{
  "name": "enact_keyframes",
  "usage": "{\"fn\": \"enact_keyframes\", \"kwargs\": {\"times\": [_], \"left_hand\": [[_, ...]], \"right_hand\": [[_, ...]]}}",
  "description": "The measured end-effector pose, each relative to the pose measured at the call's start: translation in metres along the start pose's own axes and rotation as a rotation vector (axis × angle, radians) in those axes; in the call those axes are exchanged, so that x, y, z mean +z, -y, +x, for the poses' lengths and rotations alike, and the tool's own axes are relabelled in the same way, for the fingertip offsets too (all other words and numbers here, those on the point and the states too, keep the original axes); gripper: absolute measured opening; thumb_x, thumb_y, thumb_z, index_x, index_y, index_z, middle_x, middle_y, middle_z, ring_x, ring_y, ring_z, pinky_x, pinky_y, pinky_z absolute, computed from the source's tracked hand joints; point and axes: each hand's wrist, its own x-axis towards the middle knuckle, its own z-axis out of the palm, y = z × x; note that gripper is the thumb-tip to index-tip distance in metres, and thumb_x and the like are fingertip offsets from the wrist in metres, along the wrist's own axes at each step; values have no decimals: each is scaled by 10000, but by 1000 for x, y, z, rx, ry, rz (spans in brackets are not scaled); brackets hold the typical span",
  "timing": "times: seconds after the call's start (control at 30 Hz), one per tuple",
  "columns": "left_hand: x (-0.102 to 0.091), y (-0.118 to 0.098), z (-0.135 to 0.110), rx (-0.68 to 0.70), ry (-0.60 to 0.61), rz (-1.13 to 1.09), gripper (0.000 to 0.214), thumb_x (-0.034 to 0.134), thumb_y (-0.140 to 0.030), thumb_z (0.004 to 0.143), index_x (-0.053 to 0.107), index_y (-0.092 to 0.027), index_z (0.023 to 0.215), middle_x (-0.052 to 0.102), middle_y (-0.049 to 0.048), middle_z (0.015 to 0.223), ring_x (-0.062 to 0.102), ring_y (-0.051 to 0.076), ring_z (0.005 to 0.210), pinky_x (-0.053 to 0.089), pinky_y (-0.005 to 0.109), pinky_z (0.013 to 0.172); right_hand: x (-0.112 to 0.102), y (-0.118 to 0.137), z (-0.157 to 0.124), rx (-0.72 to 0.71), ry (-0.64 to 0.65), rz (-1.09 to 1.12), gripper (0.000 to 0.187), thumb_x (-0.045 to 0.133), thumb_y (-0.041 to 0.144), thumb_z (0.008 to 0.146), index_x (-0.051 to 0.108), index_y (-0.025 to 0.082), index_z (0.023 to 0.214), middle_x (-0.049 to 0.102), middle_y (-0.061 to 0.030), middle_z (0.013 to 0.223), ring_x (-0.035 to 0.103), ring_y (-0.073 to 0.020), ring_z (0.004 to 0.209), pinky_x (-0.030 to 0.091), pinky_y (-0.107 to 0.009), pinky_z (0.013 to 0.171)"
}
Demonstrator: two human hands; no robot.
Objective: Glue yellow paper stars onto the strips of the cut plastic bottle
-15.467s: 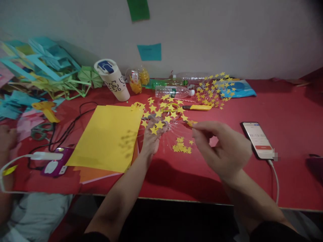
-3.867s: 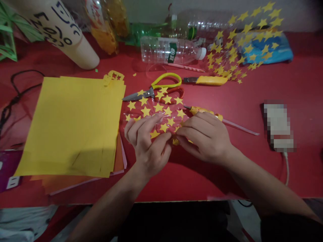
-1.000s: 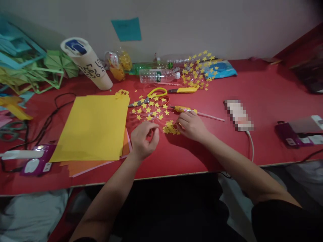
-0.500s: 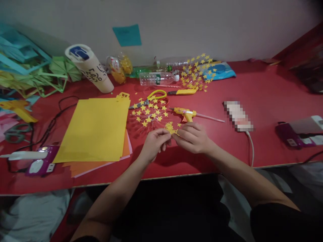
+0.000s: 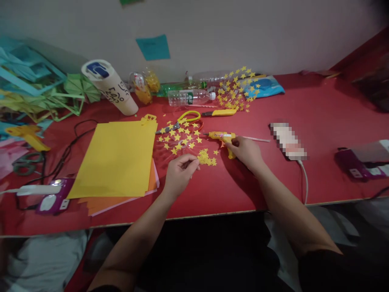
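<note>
On the red bench (image 5: 328,105), right hand (image 5: 247,153) grips a yellow glue gun (image 5: 219,135), left hand (image 5: 178,173) pinched together. Clear plastic bottle (image 5: 139,83) has yellow bits (image 5: 145,97).

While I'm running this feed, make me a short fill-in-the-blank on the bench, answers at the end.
1. The right hand touches a yellow ____.
2. The hand nearest the pile of loose stars is the ____.
3. The clear bottle with the green label lies on its ____.
4. The tabletop is coloured ____.

Missing words: glue gun; left hand; side; red.
</note>
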Motion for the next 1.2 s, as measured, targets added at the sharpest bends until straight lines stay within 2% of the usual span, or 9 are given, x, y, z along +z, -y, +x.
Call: {"fn": "enact_keyframes", "kwargs": {"times": [0.27, 0.43, 0.5, 0.6, 0.67, 0.77, 0.83, 0.97, 1.2], "left_hand": [[-7, -2, -2, 73, -85, 42, 152, 538, -237, 753, 579, -193, 613, 584, -7, 571, 441, 69, 470, 352, 194, 415], [-11, -3, -2, 74, -117, 64, 148, 540, -237, 763, 580, -197, 627, 577, -11, 566, 465, 76, 492, 372, 201, 444], [-12, -4, -3, 81, -128, 77, 153, 541, -250, 773, 587, -201, 636, 578, -13, 572, 472, 79, 500, 377, 204, 452], [-13, -5, -3, 100, -165, 102, 152, 540, -254, 776, 590, -199, 644, 582, -10, 590, 474, 82, 507, 377, 207, 457], [-14, -6, -2, 110, -192, 119, 146, 539, -249, 776, 590, -194, 650, 585, -11, 595, 471, 82, 506, 377, 208, 462], [-15, -5, -1, 125, -217, 151, 146, 535, -252, 780, 590, -185, 662, 580, -15, 594, 450, 78, 492, 369, 209, 467], [-16, -5, -1, 152, -234, 186, 148, 536, -254, 781, 588, -180, 664, 567, -19, 585, 438, 77, 489, 363, 211, 475], [-15, -3, 1, 232, -263, 257, 162, 529, -246, 785, 576, -172, 648, 554, -18, 581, 468, 83, 522, 379, 212, 518], [-11, -5, 1, 293, -271, 281, 162, 522, -225, 788, 569, -173, 642, 546, -24, 577, 470, 78, 511, 374, 205, 508]], "right_hand": [[-1, -7, 2, 24, -45, 172, 287, 575, 451, 733, 570, 180, 640, 665, -112, 736, 609, -245, 729, 311, -290, 559], [-4, -12, 2, 11, -60, 495, 340, 412, 477, 789, 552, 178, 875, 643, -67, 790, 621, -186, 702, 427, -282, 588], [-10, -10, -5, -21, 0, 746, 344, 461, 481, 741, 529, 195, 918, 622, -34, 785, 607, -154, 649, 460, -281, 589], [-21, -1, -21, -83, 233, 1236, 328, 658, 390, 577, 527, 203, 812, 572, 13, 690, 559, -123, 561, 470, -277, 547], [-26, 7, -33, -138, 353, 1371, 302, 698, 312, 561, 536, 201, 790, 575, 21, 677, 553, -116, 545, 441, -250, 488], [-30, 16, -50, -253, 504, 1308, 223, 651, 374, 685, 555, 178, 731, 542, 30, 544, 460, -84, 418, 329, -216, 383], [-32, 20, -59, -285, 527, 1185, 279, 602, 444, 753, 568, 170, 714, 492, 44, 467, 404, -71, 382, 295, -211, 371], [-34, 26, -69, -335, 420, 1023, 293, 616, 469, 751, 621, 182, 808, 540, 25, 555, 476, -93, 493, 364, -215, 432], [-33, 36, -75, -449, 328, 1020, 301, 575, 453, 798, 655, 227, 980, 611, -8, 677, 561, -142, 640, 428, -238, 481]]}}
